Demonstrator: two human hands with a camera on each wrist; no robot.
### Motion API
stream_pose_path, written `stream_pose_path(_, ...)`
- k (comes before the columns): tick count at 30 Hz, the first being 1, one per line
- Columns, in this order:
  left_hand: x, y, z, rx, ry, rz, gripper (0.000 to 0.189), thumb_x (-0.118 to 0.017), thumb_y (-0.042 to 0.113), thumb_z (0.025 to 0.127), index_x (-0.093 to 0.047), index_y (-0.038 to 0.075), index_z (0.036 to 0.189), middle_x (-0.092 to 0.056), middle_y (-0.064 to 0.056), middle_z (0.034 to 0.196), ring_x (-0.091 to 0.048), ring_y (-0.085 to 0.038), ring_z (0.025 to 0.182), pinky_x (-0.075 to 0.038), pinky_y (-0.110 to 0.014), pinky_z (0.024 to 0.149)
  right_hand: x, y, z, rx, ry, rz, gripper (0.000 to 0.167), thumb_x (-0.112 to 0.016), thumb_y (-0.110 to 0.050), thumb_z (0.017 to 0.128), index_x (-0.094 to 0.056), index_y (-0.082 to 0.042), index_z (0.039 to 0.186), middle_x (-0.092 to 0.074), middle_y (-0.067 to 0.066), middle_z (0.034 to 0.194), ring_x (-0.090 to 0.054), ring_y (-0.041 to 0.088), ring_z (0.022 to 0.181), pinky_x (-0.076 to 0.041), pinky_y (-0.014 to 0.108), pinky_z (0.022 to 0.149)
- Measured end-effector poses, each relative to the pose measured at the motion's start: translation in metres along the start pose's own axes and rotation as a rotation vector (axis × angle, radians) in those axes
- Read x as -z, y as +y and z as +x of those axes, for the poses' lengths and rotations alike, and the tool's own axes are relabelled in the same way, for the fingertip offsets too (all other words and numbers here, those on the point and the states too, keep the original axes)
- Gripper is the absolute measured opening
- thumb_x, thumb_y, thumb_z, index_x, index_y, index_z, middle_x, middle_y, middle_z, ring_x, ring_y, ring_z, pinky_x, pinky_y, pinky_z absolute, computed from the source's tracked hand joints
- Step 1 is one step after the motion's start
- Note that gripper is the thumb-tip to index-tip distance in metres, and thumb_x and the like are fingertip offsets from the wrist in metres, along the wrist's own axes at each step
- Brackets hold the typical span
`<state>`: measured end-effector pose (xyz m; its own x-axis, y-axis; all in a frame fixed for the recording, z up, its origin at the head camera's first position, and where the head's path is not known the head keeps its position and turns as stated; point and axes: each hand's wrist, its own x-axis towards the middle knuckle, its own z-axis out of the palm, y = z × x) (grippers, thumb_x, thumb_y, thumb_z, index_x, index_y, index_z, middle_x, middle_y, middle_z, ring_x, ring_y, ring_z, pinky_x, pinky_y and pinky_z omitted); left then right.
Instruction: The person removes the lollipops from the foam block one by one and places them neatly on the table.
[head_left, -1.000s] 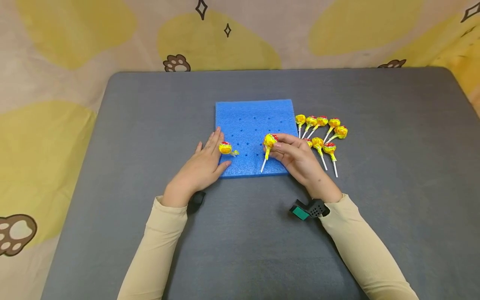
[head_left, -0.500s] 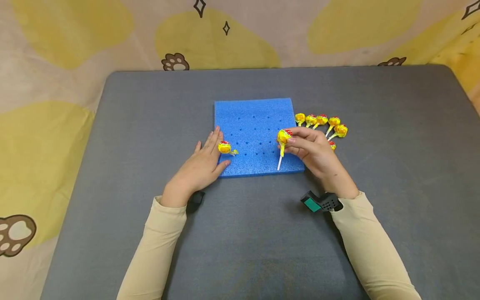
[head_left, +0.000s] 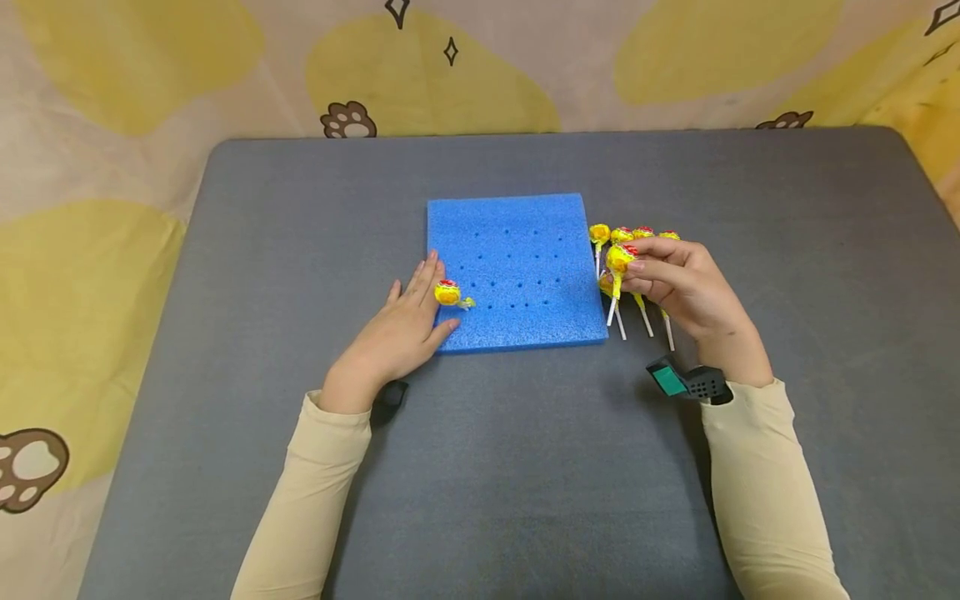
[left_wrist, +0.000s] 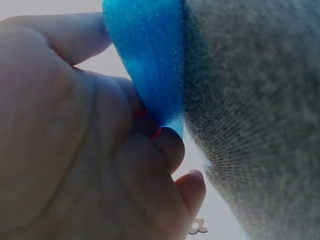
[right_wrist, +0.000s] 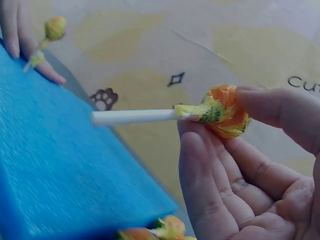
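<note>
A blue foam block (head_left: 517,321) with rows of small holes lies on the grey table. My left hand (head_left: 397,333) rests along its left edge, fingers fairly straight and thumb on the near corner. Beside those fingers a yellow lollipop (head_left: 447,293) stands in the foam; the right wrist view shows its stick going down into the block. In my right hand (head_left: 693,287), thumb and fingers pinch the wrapped head of another lollipop (right_wrist: 225,112), its white stick bare. This hand is just off the block's right edge, above loose lollipops (head_left: 599,233), partly hiding them.
Several yellow lollipops lie in two rows right of the block, sticks toward the near side. The grey table (head_left: 510,467) extends around the block on all sides. A patterned yellow cloth (head_left: 480,67) hangs behind the table's far edge.
My right hand has moved right with the lollipop, from above the foam to the loose lollipops beyond its edge. The left hand stays on the block.
</note>
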<state>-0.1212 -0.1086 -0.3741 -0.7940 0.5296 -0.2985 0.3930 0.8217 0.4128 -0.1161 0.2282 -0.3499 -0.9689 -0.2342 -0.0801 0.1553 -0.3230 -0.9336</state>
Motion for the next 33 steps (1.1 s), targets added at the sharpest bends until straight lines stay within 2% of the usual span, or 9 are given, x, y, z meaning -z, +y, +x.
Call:
stream_pose_path(5,0.000,0.000,0.000,0.000,0.003,-0.003,0.076,-0.042,0.037,0.100,0.003,0.001,0.149,0.013,-0.010,0.156,0.007,-0.023,0.143,-0.002,-0.051,0.112,0.009,-0.002,-0.001,0.028,0.008,-0.015,0.028,-0.044,0.012,0.090,-0.070,0.000,0.094,-0.066,0.008,0.085,-0.064,0.016,0.071,-0.054,0.025,0.070)
stream_pose_path(14,-0.001,-0.001,0.001,0.000,0.005,0.008,0.076,-0.042,0.037,0.100,0.003,0.000,0.149,0.013,-0.011,0.156,0.007,-0.024,0.143,-0.003,-0.051,0.112,0.030,-0.011,-0.006,0.017,0.014,-0.032,0.025,-0.047,0.009,0.092,-0.070,0.001,0.095,-0.068,0.008,0.086,-0.066,0.016,0.072,-0.055,0.024,0.071)
stream_pose_path(25,-0.001,-0.001,0.002,0.002,0.006,0.012,0.076,-0.042,0.037,0.099,0.002,0.000,0.149,0.013,-0.011,0.156,0.007,-0.024,0.143,-0.002,-0.051,0.112,0.052,-0.013,-0.012,0.031,0.000,0.063,0.027,-0.041,0.012,0.093,-0.067,0.007,0.098,-0.069,0.012,0.088,-0.067,0.019,0.075,-0.055,0.026,0.072)
stream_pose_path(29,-0.002,-0.002,0.002,0.003,0.009,0.008,0.077,-0.043,0.037,0.099,0.003,0.000,0.149,0.013,-0.011,0.156,0.007,-0.024,0.143,-0.002,-0.051,0.112,0.060,-0.014,-0.013,-0.005,0.003,0.018,0.027,-0.043,0.012,0.093,-0.068,0.006,0.098,-0.069,0.011,0.089,-0.067,0.019,0.077,-0.055,0.027,0.073)
stream_pose_path(33,-0.002,-0.002,0.002,0.001,0.009,-0.003,0.077,-0.043,0.037,0.099,0.003,0.000,0.149,0.013,-0.010,0.156,0.007,-0.024,0.143,-0.002,-0.052,0.112,0.072,-0.014,-0.017,-0.076,0.012,-0.084,0.028,-0.045,0.011,0.093,-0.070,0.001,0.099,-0.069,0.008,0.091,-0.066,0.017,0.080,-0.054,0.025,0.074)
